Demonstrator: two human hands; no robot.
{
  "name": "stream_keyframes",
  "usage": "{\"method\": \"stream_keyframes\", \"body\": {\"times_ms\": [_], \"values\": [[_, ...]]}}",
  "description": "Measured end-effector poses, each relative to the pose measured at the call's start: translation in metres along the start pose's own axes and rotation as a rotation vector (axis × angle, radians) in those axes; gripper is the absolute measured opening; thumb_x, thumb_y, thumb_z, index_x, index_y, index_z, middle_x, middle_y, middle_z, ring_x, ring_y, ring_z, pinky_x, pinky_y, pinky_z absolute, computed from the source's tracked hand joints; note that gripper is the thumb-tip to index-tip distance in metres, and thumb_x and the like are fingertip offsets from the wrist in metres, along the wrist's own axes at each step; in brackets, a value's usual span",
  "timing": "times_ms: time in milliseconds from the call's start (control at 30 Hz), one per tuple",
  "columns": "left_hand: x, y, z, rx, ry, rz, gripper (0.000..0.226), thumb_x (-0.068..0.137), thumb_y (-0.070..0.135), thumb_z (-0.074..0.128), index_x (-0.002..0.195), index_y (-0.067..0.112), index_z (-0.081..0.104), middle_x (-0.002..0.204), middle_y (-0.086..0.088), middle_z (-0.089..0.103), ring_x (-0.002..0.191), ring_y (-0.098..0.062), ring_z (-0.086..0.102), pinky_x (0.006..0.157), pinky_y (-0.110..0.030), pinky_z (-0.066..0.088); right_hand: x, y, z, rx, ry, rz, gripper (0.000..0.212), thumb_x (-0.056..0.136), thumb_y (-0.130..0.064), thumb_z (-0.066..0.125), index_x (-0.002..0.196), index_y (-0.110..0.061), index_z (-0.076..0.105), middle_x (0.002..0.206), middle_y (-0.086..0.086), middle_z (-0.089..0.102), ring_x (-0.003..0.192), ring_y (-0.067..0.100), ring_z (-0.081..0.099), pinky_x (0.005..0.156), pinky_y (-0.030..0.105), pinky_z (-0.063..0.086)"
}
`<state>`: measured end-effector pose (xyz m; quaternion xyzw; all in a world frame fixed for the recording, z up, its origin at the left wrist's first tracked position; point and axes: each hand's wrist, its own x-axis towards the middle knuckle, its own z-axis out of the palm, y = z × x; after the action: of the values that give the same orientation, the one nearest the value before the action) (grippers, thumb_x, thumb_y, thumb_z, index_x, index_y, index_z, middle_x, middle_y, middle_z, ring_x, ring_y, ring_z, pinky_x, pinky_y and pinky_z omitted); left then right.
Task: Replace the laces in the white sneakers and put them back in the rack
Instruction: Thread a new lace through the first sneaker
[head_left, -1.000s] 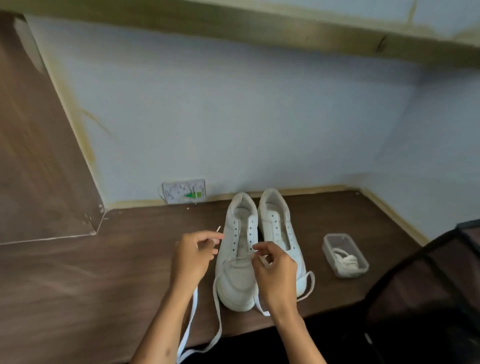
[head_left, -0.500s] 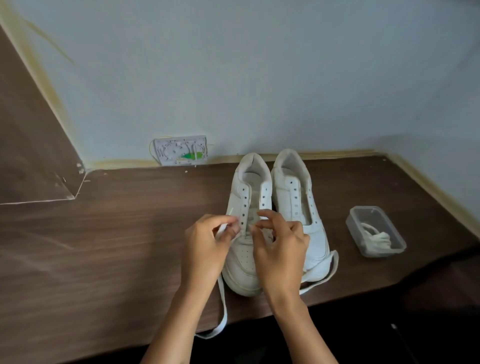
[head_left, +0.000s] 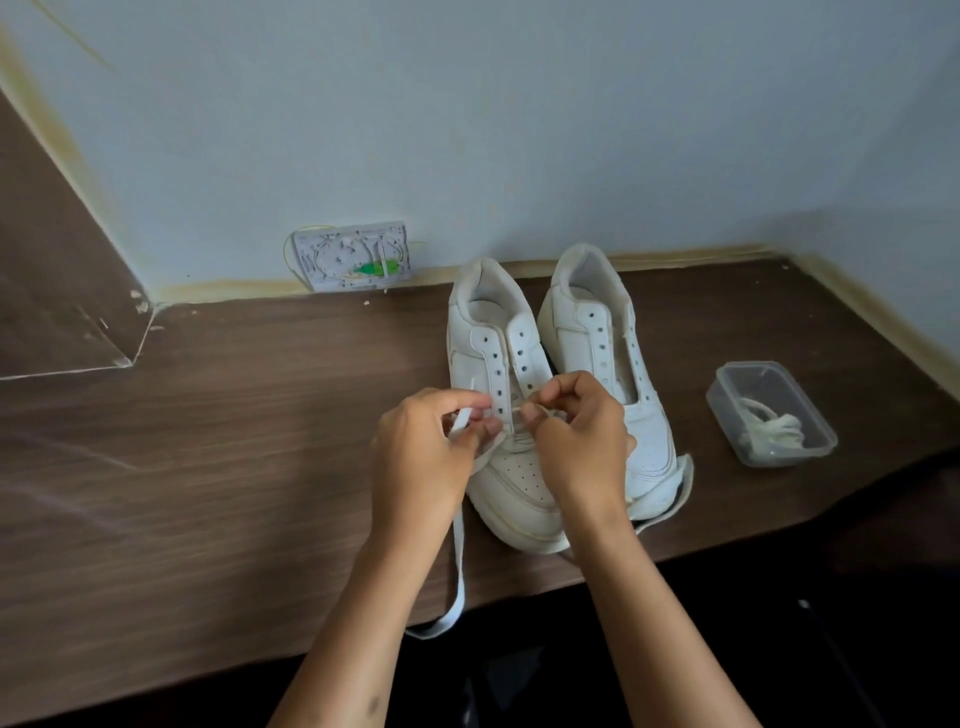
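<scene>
Head view: lacing is in progress on the left sneaker, which stands on the desk beside its pair. Left hand pinches the lace tip; right hand pinches the other end at the eyelets. Next move: feed a tip through an eyelet. Compared with half a second earlier, both hands sit closer together.

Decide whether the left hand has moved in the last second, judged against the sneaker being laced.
Yes. The left hand, holding the lace, has moved right, toward the sneaker: its fingers, earlier clear of the shoe's side, now reach its eyelets.
</scene>
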<state>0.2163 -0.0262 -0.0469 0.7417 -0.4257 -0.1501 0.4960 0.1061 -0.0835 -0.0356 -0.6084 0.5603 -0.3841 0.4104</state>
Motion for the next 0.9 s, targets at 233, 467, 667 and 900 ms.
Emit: {"method": "stream_keyframes", "body": {"times_ms": [233,467,667,900], "values": [[-0.003,0.0,0.008,-0.061,0.052,-0.02,0.024,0.077,0.007,0.08,0.087,0.029,0.078,0.087,0.018,0.071,0.078,-0.003,0.068,0.068,-0.037,0.057,0.002,-0.011,0.0,-0.108,-0.036,0.043,0.021,0.085,-0.009,0.061,0.075,-0.024,0.051,0.078,-0.003,0.065,0.104,0.025,0.053,0.082,0.034,0.018],[-0.004,0.002,0.007,-0.081,0.053,-0.008,0.017,0.075,0.014,0.083,0.083,0.028,0.079,0.086,0.018,0.071,0.078,-0.002,0.067,0.07,-0.036,0.057,0.001,-0.014,-0.001,-0.219,-0.031,-0.017,0.024,0.086,-0.012,0.062,0.071,-0.025,0.048,0.078,-0.006,0.065,0.1,0.017,0.05,0.071,0.034,0.012],[-0.002,0.007,0.007,-0.028,0.043,0.009,0.02,0.076,0.017,0.081,0.073,0.035,0.074,0.082,0.02,0.069,0.072,-0.004,0.065,0.065,-0.037,0.054,-0.003,-0.012,0.0,-0.322,-0.052,-0.112,0.03,0.083,0.0,0.057,0.079,-0.029,0.055,0.073,-0.014,0.06,0.101,0.012,0.044,0.071,0.032,0.012],[0.013,0.001,-0.001,-0.026,0.083,0.088,0.032,0.085,0.011,0.07,0.077,0.04,0.059,0.102,0.01,0.056,0.086,0.001,0.059,0.078,-0.036,0.054,-0.068,0.011,-0.008,-0.641,-0.005,-0.602,0.047,0.079,0.001,0.045,0.119,-0.013,0.067,0.128,0.0,0.063,0.12,0.023,0.051,0.103,0.032,0.032]]}}
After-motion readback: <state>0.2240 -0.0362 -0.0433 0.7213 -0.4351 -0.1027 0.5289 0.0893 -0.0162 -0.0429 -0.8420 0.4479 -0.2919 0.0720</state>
